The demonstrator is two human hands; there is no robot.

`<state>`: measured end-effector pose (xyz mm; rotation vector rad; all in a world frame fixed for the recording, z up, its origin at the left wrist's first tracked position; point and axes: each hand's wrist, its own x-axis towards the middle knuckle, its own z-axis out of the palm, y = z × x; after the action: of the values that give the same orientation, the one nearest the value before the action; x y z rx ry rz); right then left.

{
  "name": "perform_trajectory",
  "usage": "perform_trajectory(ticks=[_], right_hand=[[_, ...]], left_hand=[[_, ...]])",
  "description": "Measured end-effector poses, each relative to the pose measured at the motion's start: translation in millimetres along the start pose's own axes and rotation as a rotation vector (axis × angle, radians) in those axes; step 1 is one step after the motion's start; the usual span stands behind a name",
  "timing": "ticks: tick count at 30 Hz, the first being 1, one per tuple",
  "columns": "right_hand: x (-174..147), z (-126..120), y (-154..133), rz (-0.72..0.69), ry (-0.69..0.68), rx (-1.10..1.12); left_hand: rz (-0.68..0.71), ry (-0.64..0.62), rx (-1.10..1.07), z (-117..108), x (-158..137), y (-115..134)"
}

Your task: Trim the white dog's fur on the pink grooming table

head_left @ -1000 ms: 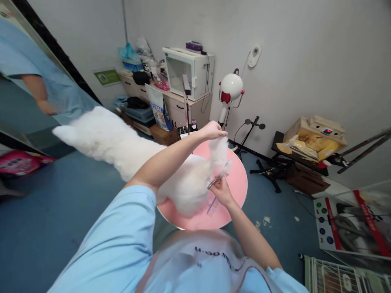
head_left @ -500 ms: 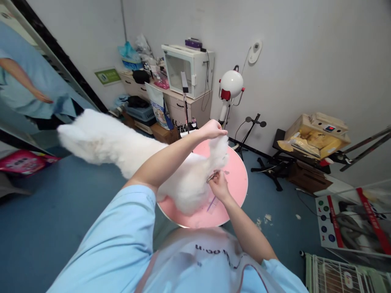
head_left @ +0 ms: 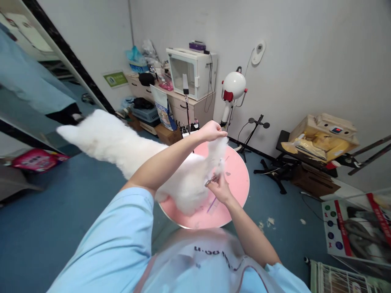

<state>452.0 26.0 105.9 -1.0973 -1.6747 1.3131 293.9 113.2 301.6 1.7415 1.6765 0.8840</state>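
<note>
A fluffy white dog stands on a round pink table, its head toward the left and its rear near my hands. My left hand, fingers pinched, grips the tip of the raised tail. Below it, my right hand is closed around metal scissors beside the base of the tail. Fur covers part of the blades, so how far they are apart cannot be made out. A thin purple-handled tool, perhaps a comb, lies on the table near the dog's rear.
A white dryer on a stand rises behind the table. Further back is a glass-fronted white cabinet on drawers. A wheeled stand carries a wooden box at right. Fur tufts lie on the floor. A mirror stands left.
My right hand and the scissors have shifted slightly, and more of the metal shows. The dog's head has turned a little. My left hand keeps its hold; the view has swung slightly left.
</note>
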Motion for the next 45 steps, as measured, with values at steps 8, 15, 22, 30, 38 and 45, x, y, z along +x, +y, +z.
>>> perform_trajectory(ticks=[8,15,22,30,38,45], right_hand=[[3.8,-1.0,2.7,-0.069,-0.071,-0.019],[24.3,-11.4,11.8,-0.129,-0.232,0.0],[44.1,-32.7,-2.0,-0.243,-0.407,-0.048],[60.8,-44.7,13.2,-0.336,-0.7,-0.115],[87.2,-37.1,10.9,-0.519,-0.856,-0.244],[90.4,-31.9,-3.7,-0.745,-0.945,-0.317]], left_hand=[[0.007,0.046,-0.001,-5.3,-17.9,-6.1],[-0.03,0.134,0.024,-9.0,-40.6,-8.0],[-0.166,0.333,0.093,-7.2,-75.4,3.1],[-0.183,0.605,0.163,-3.0,-124.2,-5.7],[-0.182,0.747,0.134,5.5,-172.9,-11.6],[-0.252,0.828,0.186,17.5,-194.8,-6.3]])
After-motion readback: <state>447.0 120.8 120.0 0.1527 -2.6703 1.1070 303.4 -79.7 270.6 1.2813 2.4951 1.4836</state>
